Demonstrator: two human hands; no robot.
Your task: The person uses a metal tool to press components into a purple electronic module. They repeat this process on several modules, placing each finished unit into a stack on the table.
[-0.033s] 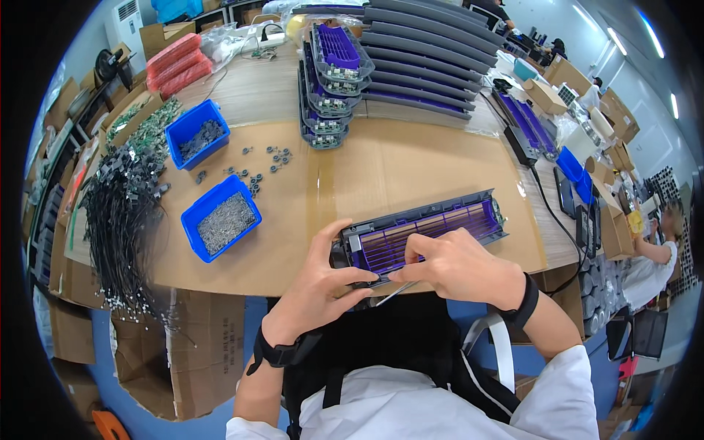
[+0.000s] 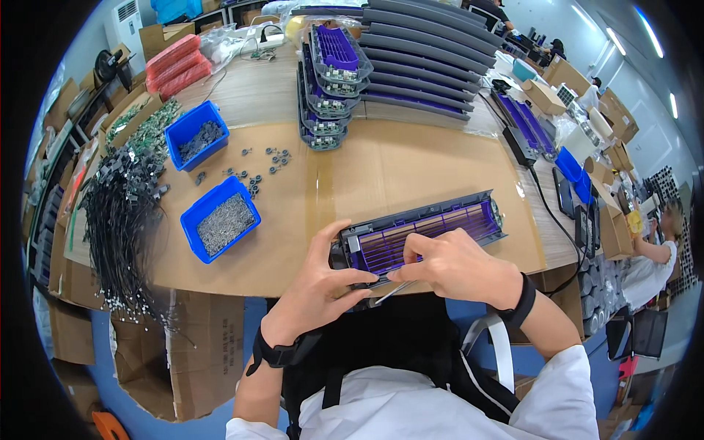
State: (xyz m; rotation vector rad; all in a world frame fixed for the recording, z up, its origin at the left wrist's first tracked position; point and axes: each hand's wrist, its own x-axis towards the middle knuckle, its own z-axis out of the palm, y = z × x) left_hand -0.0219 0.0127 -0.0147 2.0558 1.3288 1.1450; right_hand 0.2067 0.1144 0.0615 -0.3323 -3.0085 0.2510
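Observation:
A long dark-grey housing with a purple slatted insert (image 2: 463,224) lies at a slant near the table's front edge. My left hand (image 2: 312,286) is closed around its left end, with fingers above and thumb along the near edge. Over the housing's near left corner, my right hand (image 2: 462,268) is bent in a pinch. A thin silver tool (image 2: 396,292) sticks out from beneath its fingers; its tip and exact kind are hidden. The thumb tips of both hands nearly meet at that corner.
Left stand a blue bin of small screws (image 2: 192,236), a blue bin of grey parts (image 2: 174,139), loose little wheels (image 2: 277,154) and black cables (image 2: 121,227). Behind are stacked housings (image 2: 326,110) and curved grey panels (image 2: 425,55). A black cord (image 2: 546,194) runs down the right.

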